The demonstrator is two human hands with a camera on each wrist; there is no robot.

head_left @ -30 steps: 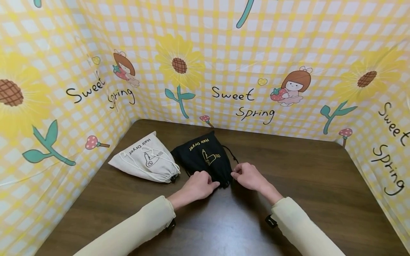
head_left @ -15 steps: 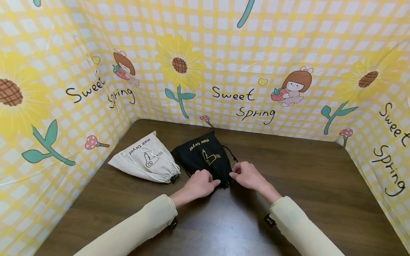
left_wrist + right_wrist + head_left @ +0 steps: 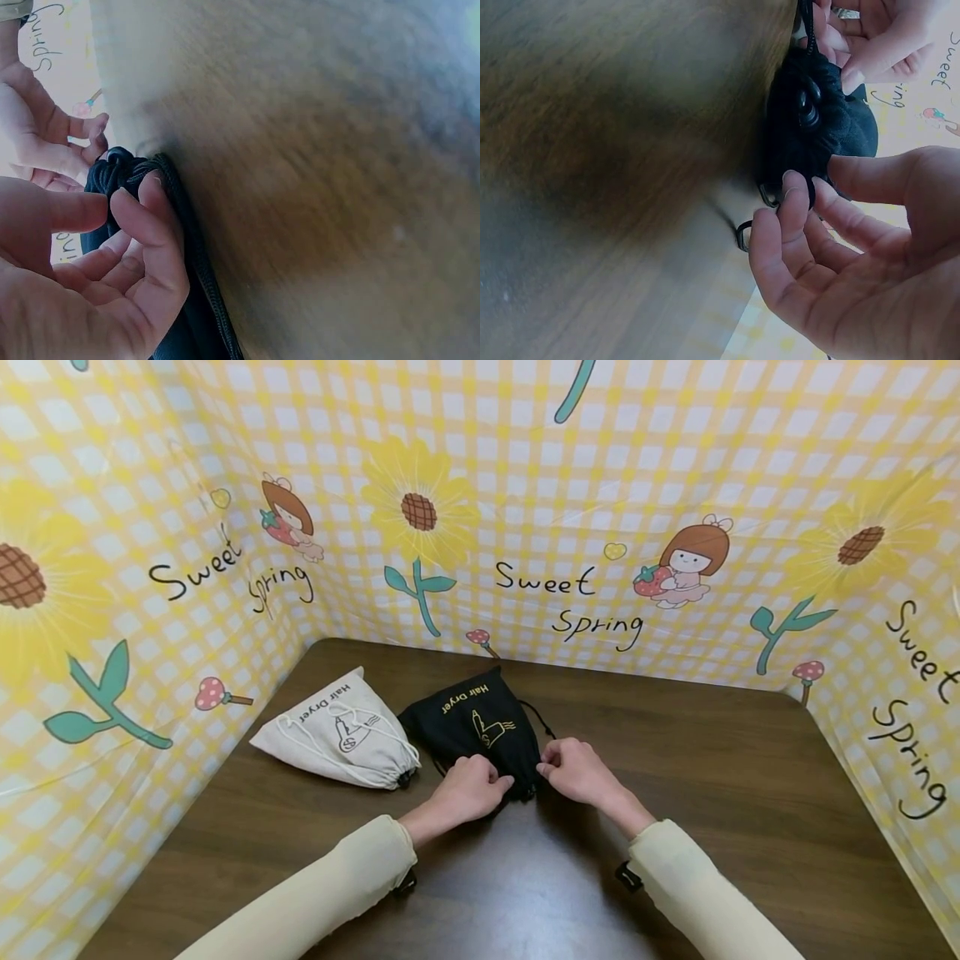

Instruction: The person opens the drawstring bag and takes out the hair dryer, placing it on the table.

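A black drawstring bag (image 3: pixel 450 727) printed "Hair Dryer" in gold lies on the table, its gathered mouth facing the person. My left hand (image 3: pixel 465 792) pinches the left side of that mouth between thumb and fingers. On the opposite side my right hand (image 3: pixel 581 774) pinches the fabric at the edge. In the left wrist view, bunched black cord (image 3: pixel 120 169) shows right at the left fingertips. The right wrist view shows the puckered opening (image 3: pixel 806 112) between both hands, with a loop of cord (image 3: pixel 742 236) hanging by the right fingers. The bag's contents are hidden.
A cream drawstring bag (image 3: pixel 307 752) with the same print in black lies left of the black one, its white cords across its front. Yellow checked cloth (image 3: pixel 525 510) hangs around the back and sides of the brown wooden table (image 3: pixel 712 752).
Both hands stay at the mouth of the black bag. Left fingers have edged slightly forward and right fingers slightly inward; the bags lie as before.
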